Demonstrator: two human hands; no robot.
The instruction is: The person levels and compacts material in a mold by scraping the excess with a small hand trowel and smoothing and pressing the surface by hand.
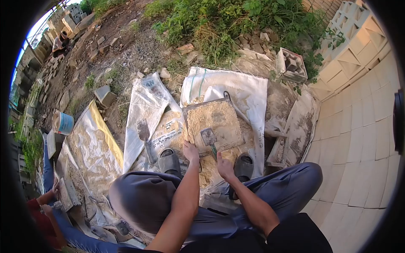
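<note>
A dark square tray [203, 104] filled with tan, sandy material lies between my feet on white sacks. My left hand [191, 152] is closed on the tray's near left corner; its fingertips are partly hidden. In my right hand [225, 167] is the green handle of a small trowel [208, 137], its flat blade over the near part of the sandy fill. A dark metal loop [227, 95] stands at the tray's far edge. Another trowel [143, 130], dusty and grey, rests on the sacks left of my foot.
White sacks [249, 90] spread around the tray, with a sand-strewn sheet [90, 139] at left. A bucket [63, 122] stands beyond it. Another person's hands [49, 198] work at lower left. Pale blocks [350, 139] line the right side; a box of rubble [292, 64] sits far right.
</note>
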